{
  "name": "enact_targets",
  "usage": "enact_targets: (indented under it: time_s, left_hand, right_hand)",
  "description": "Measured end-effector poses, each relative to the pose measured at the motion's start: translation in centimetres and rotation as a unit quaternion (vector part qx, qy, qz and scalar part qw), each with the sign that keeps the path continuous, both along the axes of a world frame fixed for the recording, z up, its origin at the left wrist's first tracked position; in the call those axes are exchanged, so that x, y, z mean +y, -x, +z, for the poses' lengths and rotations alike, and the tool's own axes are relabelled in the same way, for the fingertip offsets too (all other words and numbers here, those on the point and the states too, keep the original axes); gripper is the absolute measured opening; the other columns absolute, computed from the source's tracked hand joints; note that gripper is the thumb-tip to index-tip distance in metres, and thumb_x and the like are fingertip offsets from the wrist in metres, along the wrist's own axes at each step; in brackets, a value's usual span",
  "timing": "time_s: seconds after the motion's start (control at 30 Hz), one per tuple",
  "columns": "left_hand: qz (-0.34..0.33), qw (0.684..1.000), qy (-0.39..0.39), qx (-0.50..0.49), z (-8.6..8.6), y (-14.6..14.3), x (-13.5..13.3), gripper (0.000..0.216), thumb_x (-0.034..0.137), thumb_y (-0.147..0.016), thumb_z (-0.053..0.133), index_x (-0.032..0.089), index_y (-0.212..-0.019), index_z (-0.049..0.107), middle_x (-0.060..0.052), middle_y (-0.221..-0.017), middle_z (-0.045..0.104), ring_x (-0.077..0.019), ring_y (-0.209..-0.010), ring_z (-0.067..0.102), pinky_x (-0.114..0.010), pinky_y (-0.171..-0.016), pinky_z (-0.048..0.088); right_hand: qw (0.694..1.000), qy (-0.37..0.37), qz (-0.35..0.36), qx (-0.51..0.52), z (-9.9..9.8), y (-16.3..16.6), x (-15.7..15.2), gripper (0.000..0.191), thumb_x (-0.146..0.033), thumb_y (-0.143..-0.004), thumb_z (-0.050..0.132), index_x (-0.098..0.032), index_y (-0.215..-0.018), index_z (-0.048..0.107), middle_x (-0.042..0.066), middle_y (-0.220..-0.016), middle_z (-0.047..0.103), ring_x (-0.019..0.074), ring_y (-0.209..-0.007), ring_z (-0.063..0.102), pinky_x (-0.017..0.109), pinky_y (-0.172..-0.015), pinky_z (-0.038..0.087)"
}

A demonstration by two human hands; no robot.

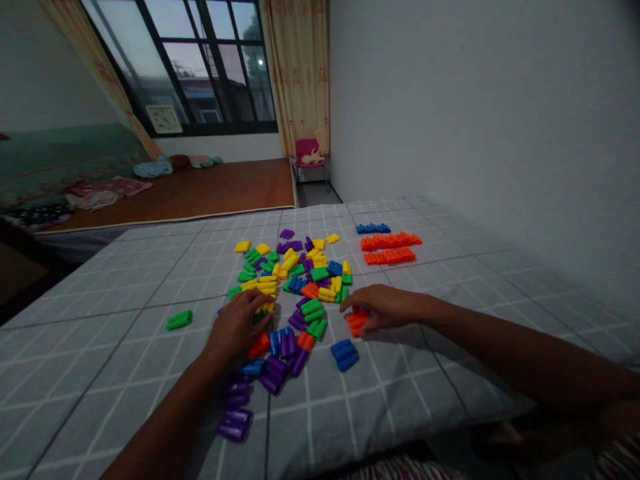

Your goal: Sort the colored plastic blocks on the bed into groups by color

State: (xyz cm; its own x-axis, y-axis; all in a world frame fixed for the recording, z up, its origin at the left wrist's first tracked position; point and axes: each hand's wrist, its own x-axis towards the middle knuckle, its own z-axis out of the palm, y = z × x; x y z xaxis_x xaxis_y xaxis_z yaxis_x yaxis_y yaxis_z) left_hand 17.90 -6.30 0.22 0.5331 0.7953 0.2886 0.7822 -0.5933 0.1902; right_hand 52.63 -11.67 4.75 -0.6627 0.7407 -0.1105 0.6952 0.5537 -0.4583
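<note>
My right hand (376,308) curls its thumb and fingers around an orange plastic block (357,323) with rounded ridges, at the right edge of a loose pile. Flat over the pile's left side lies my left hand (245,312), its fingers stretched toward yellow blocks (266,283); what lies beneath the palm is hidden. Near my right hand are a blue block (345,355) and green blocks (313,309). Purple blocks (274,373) spread below my left hand, and a single green block (179,320) rests apart to its left.
Orange blocks stand in two rows (390,257) at the back right, with a blue row (373,228) behind them. A grey checked cloth (400,380) covers the surface. The white wall (475,120) rises on the right; a pink chair (307,150) stands beyond.
</note>
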Motion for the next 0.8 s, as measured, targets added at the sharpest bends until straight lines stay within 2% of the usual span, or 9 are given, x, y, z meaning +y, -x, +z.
enact_targets:
  time_s: [0.1, 0.17, 0.27, 0.33, 0.37, 0.43, 0.57, 0.67, 0.8]
  left_hand:
    - [0.007, 1.000, 0.000, 0.006, -0.1, 0.2, 0.2, 0.032, 0.044, -0.086, 0.052, 0.025, -0.108, 0.067, -0.007, -0.114, 0.064, -0.0253, -0.104, 0.059, -0.040, -0.092, 0.048]
    - [0.012, 1.000, 0.001, 0.013, -0.2, 0.3, 0.3, 0.033, 0.046, -0.086, 0.052, 0.026, -0.108, 0.067, -0.007, -0.114, 0.064, -0.0252, -0.104, 0.060, -0.039, -0.091, 0.049]
    - [0.015, 1.000, 0.005, 0.020, -0.2, 0.3, 0.5, 0.035, 0.047, -0.087, 0.052, 0.026, -0.109, 0.067, -0.007, -0.115, 0.064, -0.0254, -0.105, 0.060, -0.039, -0.091, 0.049]
    - [0.019, 1.000, 0.005, 0.022, -0.2, 0.2, 0.6, 0.035, 0.047, -0.087, 0.051, 0.026, -0.110, 0.067, -0.007, -0.115, 0.064, -0.0256, -0.106, 0.060, -0.039, -0.091, 0.049]
    - [0.020, 1.000, 0.006, 0.023, -0.3, 0.2, 0.6, 0.035, 0.047, -0.086, 0.051, 0.026, -0.110, 0.067, -0.008, -0.115, 0.064, -0.0256, -0.106, 0.060, -0.039, -0.091, 0.049]
    - [0.022, 0.999, 0.008, 0.021, -0.3, 0.2, 0.7, 0.035, 0.048, -0.086, 0.051, 0.026, -0.109, 0.068, -0.008, -0.114, 0.064, -0.0254, -0.106, 0.060, -0.039, -0.092, 0.048]
    - [0.025, 0.999, 0.012, 0.021, -0.3, 0.2, 0.7, 0.035, 0.048, -0.086, 0.051, 0.026, -0.109, 0.068, -0.008, -0.115, 0.064, -0.0255, -0.107, 0.060, -0.039, -0.092, 0.048]
    - [0.025, 0.999, 0.013, 0.019, -0.1, 0.1, 0.6, 0.035, 0.048, -0.086, 0.051, 0.027, -0.109, 0.068, -0.007, -0.114, 0.064, -0.0254, -0.106, 0.060, -0.039, -0.092, 0.049]
    - [0.021, 1.000, 0.009, 0.006, 0.0, 0.0, 0.5, 0.034, 0.047, -0.086, 0.052, 0.026, -0.107, 0.069, -0.008, -0.114, 0.064, -0.0259, -0.106, 0.060, -0.040, -0.092, 0.049]
  right_hand:
    - [0.994, 0.006, -0.073, 0.080, 0.5, -5.8, 2.1, 0.044, -0.038, -0.075, 0.071, -0.022, -0.116, 0.066, 0.006, -0.104, 0.067, 0.0169, -0.082, 0.061, 0.028, -0.072, 0.048]
    - [0.971, -0.007, -0.190, 0.147, 0.8, -10.9, 4.2, 0.044, -0.041, -0.077, 0.069, -0.021, -0.117, 0.066, 0.006, -0.104, 0.067, 0.0174, -0.082, 0.062, 0.030, -0.074, 0.050]
    - [0.886, -0.037, -0.390, 0.249, 0.6, -18.4, 7.1, 0.048, -0.034, -0.077, 0.068, -0.019, -0.123, 0.062, 0.009, -0.108, 0.067, 0.0160, -0.079, 0.064, 0.031, -0.074, 0.054]
    - [0.841, -0.031, -0.473, 0.260, -0.3, -21.9, 8.6, 0.049, -0.027, -0.076, 0.070, -0.016, -0.123, 0.061, 0.011, -0.104, 0.068, 0.0148, -0.075, 0.065, 0.029, -0.073, 0.055]
    - [0.829, -0.021, -0.500, 0.250, -0.8, -23.0, 9.2, 0.049, -0.025, -0.076, 0.070, -0.014, -0.123, 0.060, 0.011, -0.100, 0.070, 0.0145, -0.072, 0.065, 0.029, -0.072, 0.055]
    - [0.819, -0.002, -0.532, 0.217, -1.9, -24.3, 10.2, 0.049, -0.023, -0.078, 0.069, -0.011, -0.124, 0.059, 0.012, -0.092, 0.071, 0.0141, -0.067, 0.065, 0.028, -0.069, 0.056]
    - [0.830, 0.014, -0.543, 0.126, -3.3, -24.8, 12.0, 0.048, -0.032, -0.082, 0.066, -0.010, -0.124, 0.060, 0.011, -0.080, 0.072, 0.0144, -0.058, 0.065, 0.026, -0.060, 0.055]
    - [0.841, 0.028, -0.535, 0.073, -3.7, -25.1, 12.9, 0.047, -0.039, -0.081, 0.067, -0.011, -0.119, 0.065, 0.010, -0.077, 0.072, 0.0160, -0.059, 0.065, 0.026, -0.057, 0.054]
    - [0.848, 0.043, -0.526, 0.045, -3.6, -25.4, 13.2, 0.052, -0.043, -0.081, 0.066, -0.012, -0.123, 0.063, 0.013, -0.082, 0.072, 0.0176, -0.061, 0.065, 0.027, -0.055, 0.052]
